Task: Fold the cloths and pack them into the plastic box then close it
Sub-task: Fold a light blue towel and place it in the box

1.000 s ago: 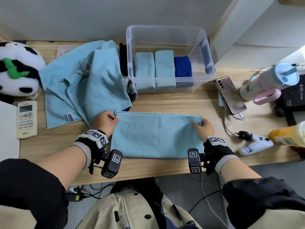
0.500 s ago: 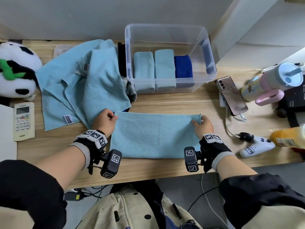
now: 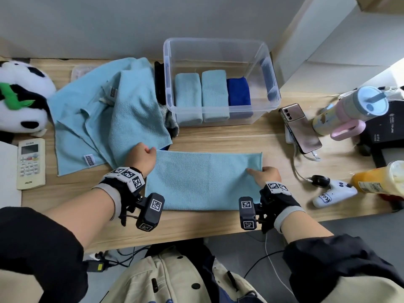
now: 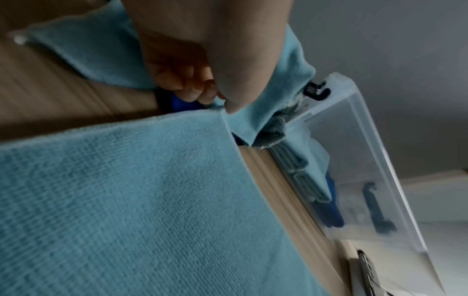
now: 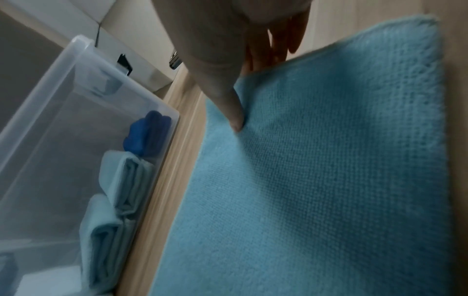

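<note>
Cloth in hand: a light blue cloth (image 3: 203, 180) lies flat as a long strip on the wooden desk (image 3: 218, 136), just in front of the plastic box (image 3: 220, 51).
Left hand: the left hand (image 3: 142, 158) pinches the far left corner of the strip between thumb and curled fingers (image 4: 187, 88) (the left wrist view shows the pinch plainly).
Right hand: the right hand (image 3: 265, 174) is at the strip's right edge, about halfway down it; its thumb (image 5: 233, 112) presses on top and the other fingers seem to slip under the edge, so it looks like a light grasp.
Box: open, no lid on it, holding two folded light blue cloths (image 3: 201, 95) and one dark blue cloth (image 3: 238, 92) in a row, with room left at the right.
Still waiting: a loose pile of unfolded cloths (image 3: 109, 110) lies left of the box.
Step, as I judge it: folding the strip again, probably end to end, down to the size of the packed ones.
Doing it well: take both layers at each grip, keep the edges lined up, lay one end squarely on the other, then smooth the crease flat.
Risk: pinching only the top layer would pull the first fold open (the right edge looks thin).
</note>
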